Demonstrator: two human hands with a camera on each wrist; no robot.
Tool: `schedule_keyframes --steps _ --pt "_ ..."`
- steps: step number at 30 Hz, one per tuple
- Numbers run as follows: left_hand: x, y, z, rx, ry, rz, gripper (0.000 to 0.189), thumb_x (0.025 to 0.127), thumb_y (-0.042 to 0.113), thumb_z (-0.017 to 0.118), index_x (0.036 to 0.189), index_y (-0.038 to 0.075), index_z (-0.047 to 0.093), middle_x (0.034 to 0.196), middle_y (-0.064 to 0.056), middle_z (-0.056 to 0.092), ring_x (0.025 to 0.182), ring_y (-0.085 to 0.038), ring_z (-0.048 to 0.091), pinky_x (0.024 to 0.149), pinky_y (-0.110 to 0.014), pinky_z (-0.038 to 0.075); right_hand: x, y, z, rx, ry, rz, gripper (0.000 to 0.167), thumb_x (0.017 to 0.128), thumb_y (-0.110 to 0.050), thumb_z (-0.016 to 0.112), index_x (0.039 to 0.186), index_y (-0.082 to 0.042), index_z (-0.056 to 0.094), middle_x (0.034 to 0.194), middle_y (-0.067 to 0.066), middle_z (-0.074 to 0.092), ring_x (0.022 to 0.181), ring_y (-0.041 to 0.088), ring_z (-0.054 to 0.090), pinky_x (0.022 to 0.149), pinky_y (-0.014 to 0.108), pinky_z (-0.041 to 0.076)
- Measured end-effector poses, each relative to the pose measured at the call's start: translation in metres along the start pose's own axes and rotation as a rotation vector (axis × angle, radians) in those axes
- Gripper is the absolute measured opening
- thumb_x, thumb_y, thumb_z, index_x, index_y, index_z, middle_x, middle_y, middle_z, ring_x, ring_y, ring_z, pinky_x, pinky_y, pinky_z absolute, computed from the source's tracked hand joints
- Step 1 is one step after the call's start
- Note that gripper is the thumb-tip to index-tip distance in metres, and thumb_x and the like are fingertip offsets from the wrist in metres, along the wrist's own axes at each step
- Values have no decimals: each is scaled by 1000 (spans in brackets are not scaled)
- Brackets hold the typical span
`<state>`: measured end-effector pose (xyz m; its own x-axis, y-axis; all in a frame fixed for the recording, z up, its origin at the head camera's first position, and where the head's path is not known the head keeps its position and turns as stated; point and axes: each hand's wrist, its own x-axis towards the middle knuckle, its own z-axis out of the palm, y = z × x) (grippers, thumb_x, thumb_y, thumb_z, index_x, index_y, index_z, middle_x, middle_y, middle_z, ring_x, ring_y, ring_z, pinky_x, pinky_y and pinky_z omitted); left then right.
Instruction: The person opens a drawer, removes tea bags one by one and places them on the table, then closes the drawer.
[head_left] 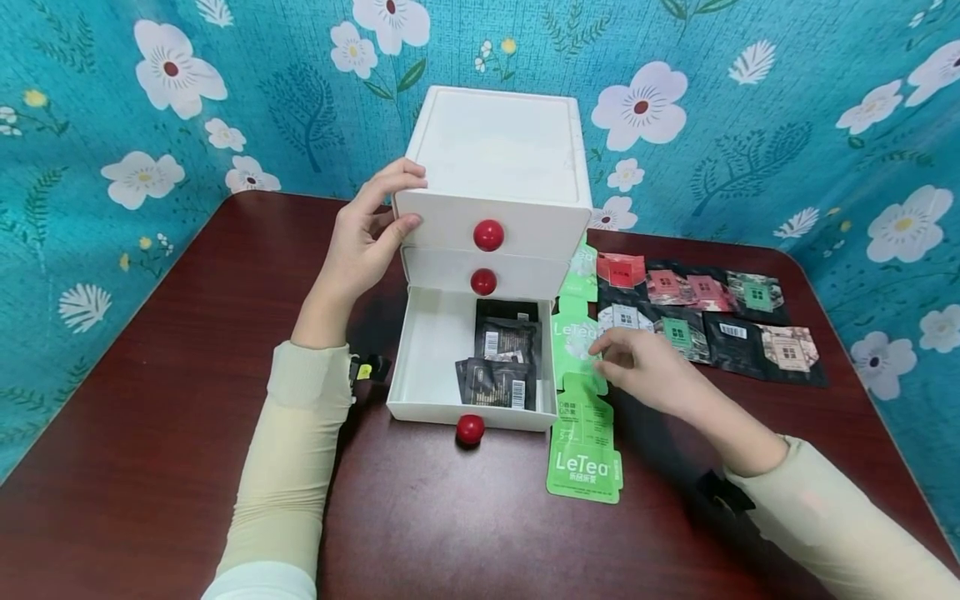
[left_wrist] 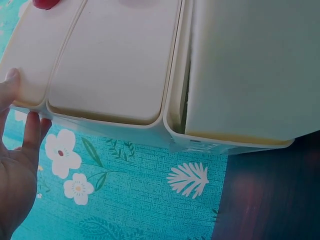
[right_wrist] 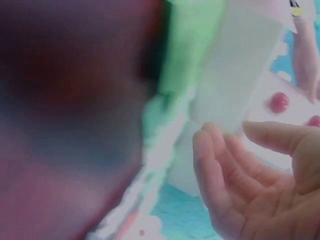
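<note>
A white drawer cabinet (head_left: 495,150) with round red knobs stands upright on the table. My left hand (head_left: 371,221) grips its upper left corner, thumb on the top drawer's front and fingers along the side and top edge; the left wrist view shows this hand (left_wrist: 20,170) too. The bottom drawer (head_left: 431,350) is pulled out, with several black sachets (head_left: 498,383) in its right half. My right hand (head_left: 652,367) is just right of that drawer, over the green LeTea packets (head_left: 585,442), fingers loosely bent and apart from the thumb, holding nothing in the right wrist view (right_wrist: 255,185).
Several black sachets with coloured labels (head_left: 678,333) lie in two rows at the right of the table. The green packets form a column along the cabinet's right side. A blue floral cloth (head_left: 300,108) hangs behind the dark wooden table (head_left: 165,400).
</note>
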<state>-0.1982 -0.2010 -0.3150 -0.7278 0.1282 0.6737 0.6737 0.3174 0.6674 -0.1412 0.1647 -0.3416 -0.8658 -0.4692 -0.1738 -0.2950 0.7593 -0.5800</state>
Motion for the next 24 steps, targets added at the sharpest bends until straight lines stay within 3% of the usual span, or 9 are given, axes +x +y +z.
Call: schedule_keyframes --steps 6,11,17,24 --pt "0 0 -1 2 5 -2 33 94 3 65 127 1 60 139 -11 57 131 -12 51 95 -27 56 15 -29 -17 7 44 -76 18 96 -10 62 111 -4 69 98 11 72 81 19 63 67 31 52" --pt "-1 -1 -1 10 10 -3 33 94 4 64 127 1 60 139 -10 57 132 -12 51 96 -29 56 35 -53 -24 15 -6 -151 17 96 -10 63 110 -5 71 100 9 73 87 20 64 73 33 51" --pt "-2 -1 -1 22 12 -18 34 93 5 65 127 3 60 140 -8 57 133 -11 50 97 -31 56 61 -74 -20 43 -157 -210 19 96 -11 62 110 -2 73 104 11 74 93 21 68 83 40 57" --pt "-1 0 0 14 5 -16 34 94 5 65 127 3 60 141 -8 56 133 -11 50 97 -32 56 85 -89 -5 -18 -433 -205 31 97 -15 60 122 1 68 116 14 72 104 24 68 94 43 55"
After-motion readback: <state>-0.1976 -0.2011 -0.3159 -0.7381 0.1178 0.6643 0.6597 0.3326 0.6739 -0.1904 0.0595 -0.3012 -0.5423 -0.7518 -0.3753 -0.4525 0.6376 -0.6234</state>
